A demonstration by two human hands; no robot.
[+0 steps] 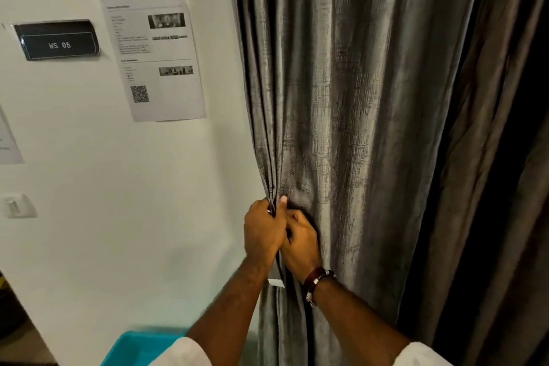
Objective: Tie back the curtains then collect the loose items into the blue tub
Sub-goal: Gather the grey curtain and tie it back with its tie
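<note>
The curtain-tying step is in hand: the left hand (263, 232) is clenched round the gathered edge of the grey curtain (341, 98), and the right hand (300, 242), just beside it and touching, has its fingers curled into the same folds, perhaps working a tie, though no tie-back shows plainly. Next, I judge, the bunched fabric must be held tight while a band is passed round it and fastened. The blue tub (133, 348) waits low at the left, its contents hidden. Behind stands a white wall (89, 217) bearing a "WS 05" sign (58, 40), a printed sheet (154, 56) and a switch (16, 205).
</note>
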